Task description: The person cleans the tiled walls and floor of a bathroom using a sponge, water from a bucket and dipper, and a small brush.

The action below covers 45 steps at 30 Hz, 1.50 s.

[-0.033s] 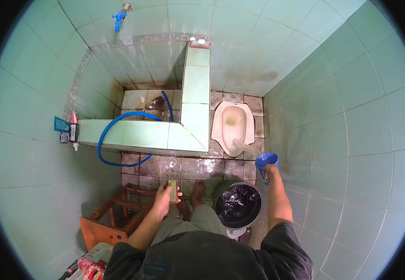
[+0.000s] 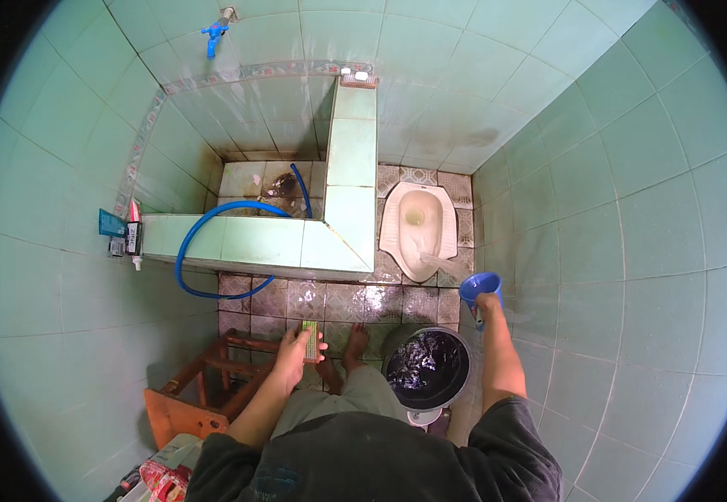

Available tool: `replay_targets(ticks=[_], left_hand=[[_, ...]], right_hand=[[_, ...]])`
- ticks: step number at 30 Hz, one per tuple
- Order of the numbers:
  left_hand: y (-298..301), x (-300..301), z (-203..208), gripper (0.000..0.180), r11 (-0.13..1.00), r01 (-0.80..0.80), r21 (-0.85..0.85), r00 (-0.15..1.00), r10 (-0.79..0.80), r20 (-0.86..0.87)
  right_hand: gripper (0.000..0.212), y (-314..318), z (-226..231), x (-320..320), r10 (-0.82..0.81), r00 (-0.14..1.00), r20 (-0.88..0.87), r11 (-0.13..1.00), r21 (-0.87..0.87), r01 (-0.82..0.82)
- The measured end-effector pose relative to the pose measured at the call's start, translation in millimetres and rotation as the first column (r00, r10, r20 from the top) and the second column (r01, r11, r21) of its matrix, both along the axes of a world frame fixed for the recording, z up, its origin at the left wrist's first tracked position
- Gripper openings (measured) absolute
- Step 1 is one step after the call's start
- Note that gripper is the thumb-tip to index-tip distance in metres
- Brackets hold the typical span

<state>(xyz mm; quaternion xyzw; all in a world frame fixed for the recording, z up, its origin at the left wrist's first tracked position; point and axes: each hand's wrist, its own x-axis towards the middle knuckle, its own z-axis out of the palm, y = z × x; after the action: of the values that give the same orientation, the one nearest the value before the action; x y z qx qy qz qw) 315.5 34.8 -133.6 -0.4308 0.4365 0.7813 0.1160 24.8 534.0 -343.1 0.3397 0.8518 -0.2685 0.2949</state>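
Note:
My right hand [image 2: 489, 304] grips the handle of a blue water dipper [image 2: 475, 287], which is tilted to the left. A stream of water [image 2: 448, 266] runs from its lip into the near end of the white squat toilet [image 2: 445, 219]. Lower and to the left, my left hand [image 2: 294, 351] is closed around a brush [image 2: 310, 335] with a brown back and green bristles facing up. A dark round bucket [image 2: 467, 378] full of water stands below the dipper, near my feet; the water's surface glints.
A green-tiled low wall [image 2: 351, 151] borders a basin area, with a blue hose [image 2: 186, 243] looped over it. A wooden stool [image 2: 181, 417] lies at lower left. Toiletry tubes [image 2: 133, 238] stand at the wall's left end. A blue tap [image 2: 213, 35] juts from the back wall.
The dipper has shifted very slightly to the right and up while water keeps pouring. The left hand with the brush stays practically in place.

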Motion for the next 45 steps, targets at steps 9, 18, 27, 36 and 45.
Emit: replay_targets(ticks=[9,18,27,36,45], left_hand=[[-9.2,-33.6,66.9,0.028,0.996,-0.015,-0.088,0.997,0.008,-0.077],[-31.1,-64.5,90.1,0.032,0.991,-0.103,-0.084,0.983,0.088,-0.163],[-94.6,-168.8,106.2,0.037,0.967,-0.221,-0.127,0.936,0.174,-0.306],[-158.0,-271.2,72.2,0.037,0.95,-0.296,0.101,0.907,0.312,-0.282],[-186.4,-314.2,84.8,0.019,0.973,-0.232,-0.004,0.908,0.215,-0.36]], right_hand=[[0.022,-73.9,139.8,-47.9,0.496,0.848,0.187,0.784,0.324,-0.53],[0.016,-50.5,177.5,-84.5,-0.07,0.936,-0.344,0.93,-0.362,-0.063],[0.047,-182.2,369.3,-45.3,-0.062,0.902,-0.428,0.636,-0.713,-0.295],[0.085,-370.3,418.9,-36.4,0.655,0.212,-0.725,0.458,0.158,-0.875],[0.083,-510.6,451.1,-21.0,0.762,0.104,-0.639,0.348,0.269,-0.898]])
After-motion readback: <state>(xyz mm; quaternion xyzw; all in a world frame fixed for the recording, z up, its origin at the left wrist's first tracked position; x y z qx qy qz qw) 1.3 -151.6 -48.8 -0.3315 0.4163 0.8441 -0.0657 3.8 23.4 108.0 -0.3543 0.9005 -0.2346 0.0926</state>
